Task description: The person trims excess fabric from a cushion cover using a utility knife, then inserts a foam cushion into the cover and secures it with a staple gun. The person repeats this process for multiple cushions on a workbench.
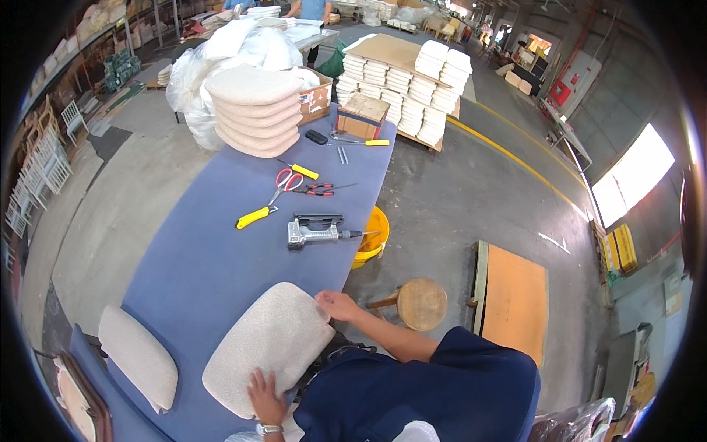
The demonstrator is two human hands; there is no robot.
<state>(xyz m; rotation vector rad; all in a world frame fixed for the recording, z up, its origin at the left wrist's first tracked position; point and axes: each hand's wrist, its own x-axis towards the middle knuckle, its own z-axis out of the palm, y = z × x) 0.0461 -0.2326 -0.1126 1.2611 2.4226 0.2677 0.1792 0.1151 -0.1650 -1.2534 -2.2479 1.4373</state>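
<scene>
A beige fabric-covered seat pad [258, 342] lies on the blue-covered table close to my body. My left hand [266, 396], with a watch at the wrist, rests flat on its near part, fingers spread. At the pad's right corner, my right hand [337, 305] has its fingers closed on the edge. What those fingertips do underneath is hidden. Beyond the pad, a silver staple gun [315, 232] lies on its side near the table's right edge. Another beige pad [138, 359] sits at the table's left edge.
Farther along the blue table [199, 243] are a yellow-handled cutter [254, 218], red-handled scissors [286, 183], pliers [320, 190] and a stack of beige pads [256, 110]. A yellow bucket [378, 228] and a round wooden stool [421, 303] stand right of it. White pads [420, 96] are piled beyond.
</scene>
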